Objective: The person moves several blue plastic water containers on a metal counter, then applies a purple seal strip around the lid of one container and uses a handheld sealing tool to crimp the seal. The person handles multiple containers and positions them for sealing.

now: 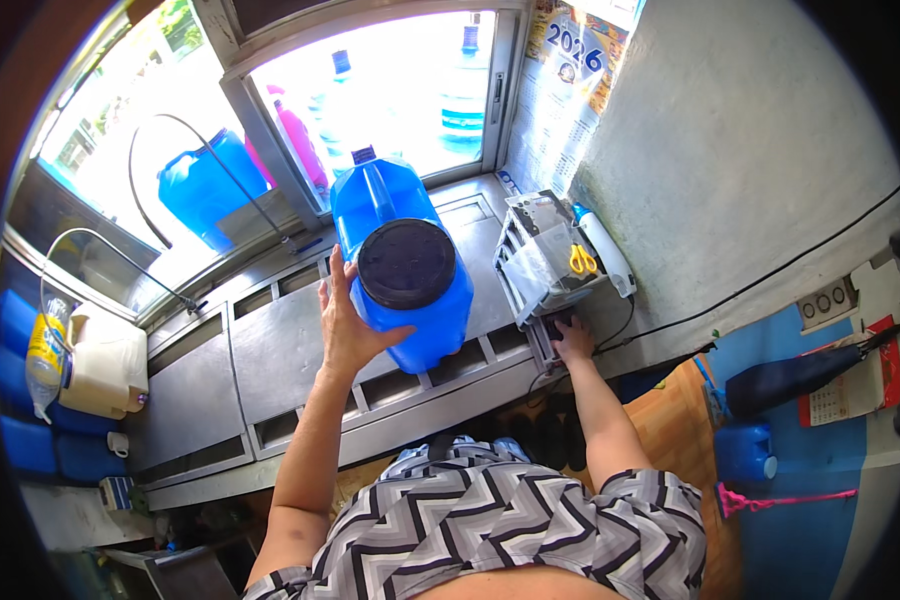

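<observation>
A blue plastic water jug (435,330) with a large black screw cap (407,264) stands on the metal counter before me, near the window. My left hand (352,319) rests against its left side, fingers spread and thumb across the front below the cap. To the right, my right hand (572,341) reaches to a dark object at the counter's front edge, just below a grey plastic rack (521,277); what its fingers touch is partly hidden. Yellow-handled scissors (582,259) lie at the rack, beside a white and blue heat gun or similar corded tool (604,251).
Curved metal spouts (247,187) rise at the left rear. Another blue jug (214,187) stands beyond the window frame. A cream container (109,360) and a plastic bottle (45,349) are at the far left. A black cable (750,289) runs along the right wall.
</observation>
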